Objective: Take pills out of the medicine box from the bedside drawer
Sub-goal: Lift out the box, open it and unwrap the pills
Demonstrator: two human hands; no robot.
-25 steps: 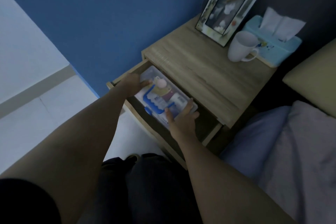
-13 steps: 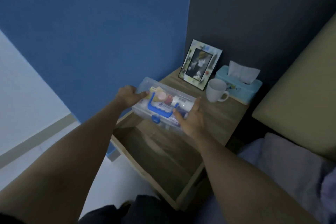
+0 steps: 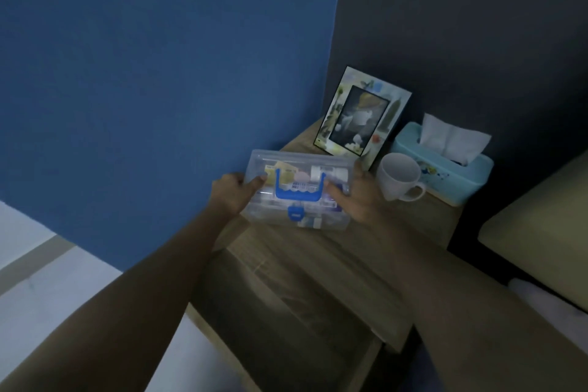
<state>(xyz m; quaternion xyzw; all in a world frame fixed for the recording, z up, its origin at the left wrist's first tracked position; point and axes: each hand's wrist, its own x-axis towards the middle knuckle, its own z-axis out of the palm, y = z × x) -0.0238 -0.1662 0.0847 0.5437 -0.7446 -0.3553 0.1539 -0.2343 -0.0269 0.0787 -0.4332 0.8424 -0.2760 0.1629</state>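
Fingers (image 3: 254, 183) of both hands are clamped on the medicine box (image 3: 299, 191) ends, probably keeping it level over the nightstand (image 3: 318, 248).

The medicine box (image 3: 299, 191) is clear plastic with a bright blue handle (image 3: 299, 194) and blue latch (image 3: 295, 214). The counter (image 3: 318, 251) is pale wood grain. The mug (image 3: 399, 177) is white, the tissue box (image 3: 445, 169) turquoise with white tissue, the picture frame (image 3: 362, 111) white with floral print. The wall (image 3: 159, 73) is blue.
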